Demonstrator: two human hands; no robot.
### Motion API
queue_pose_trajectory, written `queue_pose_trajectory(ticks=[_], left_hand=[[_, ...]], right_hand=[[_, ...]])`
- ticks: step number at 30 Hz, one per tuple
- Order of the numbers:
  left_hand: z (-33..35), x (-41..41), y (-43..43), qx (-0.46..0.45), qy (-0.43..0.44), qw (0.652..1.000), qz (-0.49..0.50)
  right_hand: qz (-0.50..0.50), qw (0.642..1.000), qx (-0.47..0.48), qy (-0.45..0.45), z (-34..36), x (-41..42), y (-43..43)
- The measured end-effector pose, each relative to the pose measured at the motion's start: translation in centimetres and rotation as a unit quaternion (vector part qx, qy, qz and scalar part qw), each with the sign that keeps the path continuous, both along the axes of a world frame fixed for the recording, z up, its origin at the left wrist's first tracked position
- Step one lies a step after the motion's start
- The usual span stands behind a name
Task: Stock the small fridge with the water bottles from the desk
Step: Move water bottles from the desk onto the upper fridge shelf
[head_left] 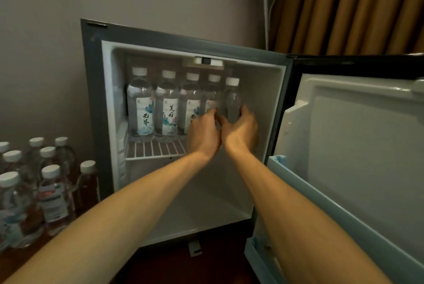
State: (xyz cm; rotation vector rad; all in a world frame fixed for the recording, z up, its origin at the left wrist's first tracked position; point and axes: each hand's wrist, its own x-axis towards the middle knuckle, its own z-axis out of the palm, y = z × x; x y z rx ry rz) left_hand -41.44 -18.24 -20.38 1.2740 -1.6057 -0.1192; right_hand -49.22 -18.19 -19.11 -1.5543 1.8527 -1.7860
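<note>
Head view: the small fridge (91,100) stands on the dark tabletop (18,258) with its door (367,146) swung wide to the right. On the white wire shelf (156,149) inside, five white-capped water bottles stand upright in a row, shoulder to shoulder. The three left bottles (166,109) show their labels to the front. The right grip (241,132), a bare hand, is wrapped round the lower half of the fifth bottle (232,100) at the right end of the row, thumb on one side and fingers on the other. The left grip (203,134) sits just beside it, curled fingertips on the fourth bottle (212,95). Whether it truly clasps that bottle I cannot tell. Left of the fridge, more water bottles (52,192) stand clustered on the tabletop against the grey wall (46,42). Behind the fridge rise a lamp pole (266,19) and a brown curtain (344,8)
</note>
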Motion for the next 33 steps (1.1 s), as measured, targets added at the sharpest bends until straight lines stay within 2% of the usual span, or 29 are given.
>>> queue_pose_trajectory(ticks=[5, 8, 11, 15, 21, 29, 33], left_hand=[[-0.7, 0.4, -1.1, -0.04, -0.005, 0.999, 0.006], [-1.0, 1.0, -1.8, 0.004, -0.002, 0.999, -0.044], [-0.9, 1.5, -2.3, 0.055, -0.038, 0.995, -0.077], [-0.5, 1.4, -2.4, 0.08, -0.072, 0.988, -0.107], [-0.5, 1.5, -2.0, 0.085, -0.076, 0.986, -0.122], [0.4, 4.7, 1.6, 0.093, -0.092, 0.989, -0.074], [1.3, 7.6, 5.5, 0.077, -0.101, 0.99, -0.057]], right_hand=[[-0.024, 0.999, 0.009, 0.023, 0.1, 0.1, -1.5], [-0.016, 1.0, -0.006, 0.026, -0.3, -0.3, -2.3], [-0.012, 1.0, 0.001, 0.01, -0.7, -0.5, -3.1], [-0.001, 0.998, 0.052, -0.03, -2.5, -0.3, -3.6], [0.014, 0.997, 0.062, -0.044, -3.0, -0.4, -3.7], [0.018, 0.997, 0.076, 0.0, -2.6, 1.5, 0.2], [0.035, 0.999, 0.002, 0.018, -2.2, 3.1, 3.6]])
